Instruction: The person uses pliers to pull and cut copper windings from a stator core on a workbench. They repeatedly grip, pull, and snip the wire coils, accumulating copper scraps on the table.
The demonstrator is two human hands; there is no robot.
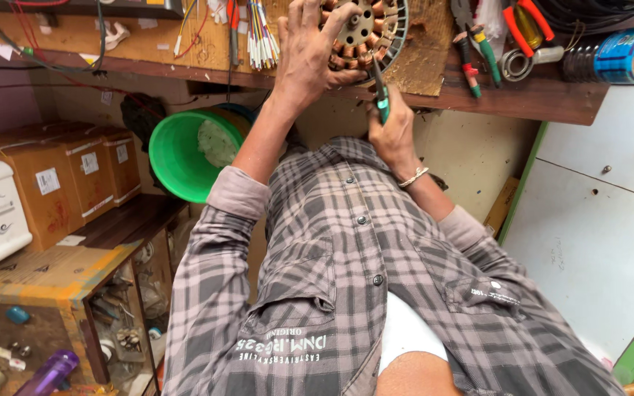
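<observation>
A round motor stator (pixel 377 26) with copper windings lies on the wooden workbench (pixel 544 99) at the top of the view. My left hand (pixel 308 53) is spread over its left side and grips it. Just below the stator, my right hand (pixel 392 130) holds a green-handled hand tool (pixel 381 94), whose tip points up at the stator's lower edge. My grey checked shirt fills the lower middle of the view.
Pliers with red and green handles (pixel 476 53), a metal ring and a blue-labelled bottle (pixel 625 55) lie on the bench to the right. A bundle of coloured wires (pixel 262 33) sits left of the stator. A green bucket (pixel 177 158), cardboard boxes (pixel 60 176) and a white cabinet (pixel 596 220) stand below.
</observation>
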